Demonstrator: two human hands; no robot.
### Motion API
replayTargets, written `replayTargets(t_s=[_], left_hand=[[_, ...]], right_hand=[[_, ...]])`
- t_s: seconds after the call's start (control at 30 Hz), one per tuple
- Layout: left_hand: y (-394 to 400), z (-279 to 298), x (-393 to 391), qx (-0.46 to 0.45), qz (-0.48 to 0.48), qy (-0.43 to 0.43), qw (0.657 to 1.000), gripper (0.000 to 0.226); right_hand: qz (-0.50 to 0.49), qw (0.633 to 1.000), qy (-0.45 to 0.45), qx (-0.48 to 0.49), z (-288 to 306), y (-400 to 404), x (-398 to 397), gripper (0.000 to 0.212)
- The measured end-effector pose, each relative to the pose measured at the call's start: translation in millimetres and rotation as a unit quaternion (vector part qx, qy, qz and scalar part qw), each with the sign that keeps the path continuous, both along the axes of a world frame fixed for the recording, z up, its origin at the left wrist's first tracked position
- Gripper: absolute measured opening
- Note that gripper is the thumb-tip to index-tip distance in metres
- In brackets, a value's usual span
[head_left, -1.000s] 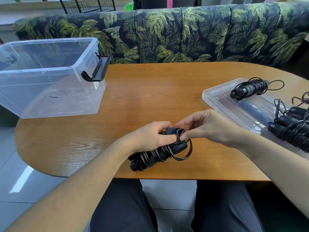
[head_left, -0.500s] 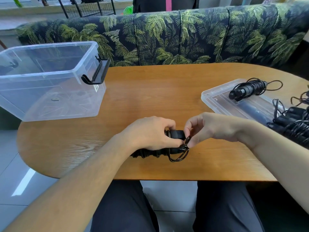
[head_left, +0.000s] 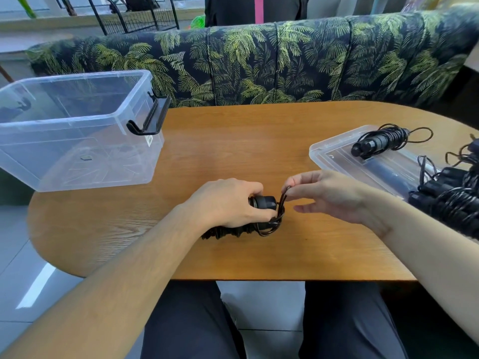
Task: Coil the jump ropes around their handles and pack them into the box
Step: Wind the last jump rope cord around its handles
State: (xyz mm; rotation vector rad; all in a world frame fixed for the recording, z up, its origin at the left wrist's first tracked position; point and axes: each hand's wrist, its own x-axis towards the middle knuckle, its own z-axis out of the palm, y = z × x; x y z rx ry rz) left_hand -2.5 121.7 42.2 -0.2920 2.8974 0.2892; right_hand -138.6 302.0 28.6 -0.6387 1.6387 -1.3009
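Black jump rope (head_left: 261,216), coiled on handles, gripped mid-table; other coiled ropes (head_left: 456,198) right, seemingly three; clear box (head_left: 77,130) open, left.

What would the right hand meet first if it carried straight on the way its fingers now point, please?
The right hand points leftward, pinching the cord loop. Going on, it would probably first meet the handle end of the jump rope and the left hand gripping it; depth from this one view is uncertain.

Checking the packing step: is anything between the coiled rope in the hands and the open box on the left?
Nothing visible. The rope is held by the left hand and right hand; only bare table lies between it and the box, whose top is open.
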Motion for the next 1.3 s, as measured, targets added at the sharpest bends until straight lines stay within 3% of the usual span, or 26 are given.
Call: replayTargets(t_s=[0.3, 0.4, 0.47, 0.63, 0.7, 0.8, 0.97, 1.13, 1.3], left_hand=[[-5.6, -1.0, -2.8, -0.006, 0.037, 0.009, 0.999, 0.062], [-14.3, -0.2, -0.7, -0.049, 0.051, 0.018, 0.997, 0.055], [-15.4, -0.8, 3.4, -0.018, 0.08, 0.03, 0.996, 0.05], [4.1, -5.1, -1.1, -0.055, 0.075, 0.055, 0.994, 0.052], [5.5, -9.7, -3.3, -0.069, 0.1, 0.056, 0.991, 0.054], [4.7, -13.5, -5.4, -0.077, 0.138, 0.058, 0.986, 0.054], [10.4, -8.5, -19.5, -0.083, 0.153, 0.084, 0.981, 0.047], [18.8, -15.0, -36.3, 0.012, 0.165, 0.1, 0.981, 0.041], [31.5, -16.4, -39.4, 0.14, 0.157, 0.076, 0.975, 0.065]], right_hand=[[-0.219, 0.971, -0.032, -0.087, -16.2, -14.6, 11.2, 0.011], [-0.307, 0.939, -0.083, -0.132, -14.2, -16.7, 5.2, 0.01], [-0.351, 0.917, -0.109, -0.154, -14.0, -16.8, 0.3, 0.009], [-0.332, 0.924, -0.131, -0.136, -16.2, -21.7, -6.8, 0.013], [-0.308, 0.933, -0.139, -0.121, -18.2, -20.8, -6.5, 0.025], [-0.286, 0.952, -0.082, -0.065, -22.6, -17.3, -0.4, 0.043], [-0.214, 0.975, -0.043, -0.032, -17.2, -14.9, 23.3, 0.032], [-0.194, 0.979, -0.041, -0.052, -14.2, -21.7, 37.4, 0.043], [-0.189, 0.977, -0.063, -0.072, -16.5, -18.3, 26.9, 0.035]])
